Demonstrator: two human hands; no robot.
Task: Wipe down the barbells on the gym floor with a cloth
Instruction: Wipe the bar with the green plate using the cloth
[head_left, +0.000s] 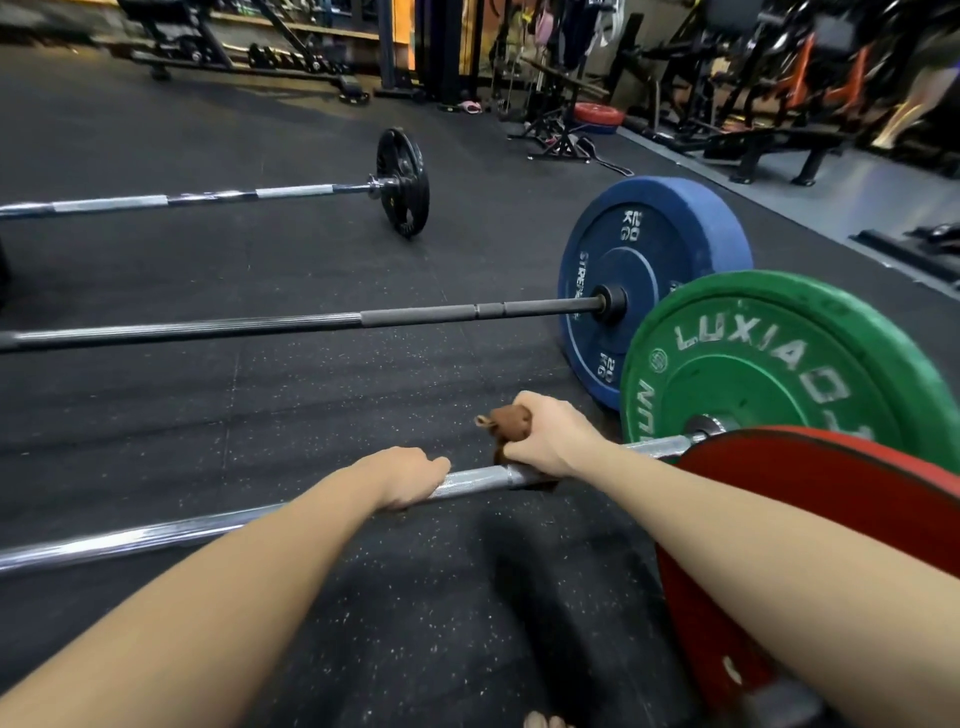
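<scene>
Down on the black gym floor (311, 395), chrome barbell (156, 535) loaded with green plate (769, 374) and red plate (841, 525). Gripped bare by left hand (410, 475), fingers (439, 466) curled over the shaft; just beside, right hand (550, 441) clenched round brown cloth (511, 422) on the shaft.

Your floor (208, 415) is black speckled rubber matting, with three barbells lying on it roughly parallel and well apart. Nearest you is the chrome bar (130, 540) on its green plate (779, 374), with an upright red plate (831, 545) closer still. Next out is the black bar (208, 330) on a blue 20 KG plate (654, 249), and farthest is the striped bar (208, 198) on a small black plate (402, 182). Right of the mats, a grey floor strip (857, 192) carries benches and racks, too blurred to detail.
</scene>
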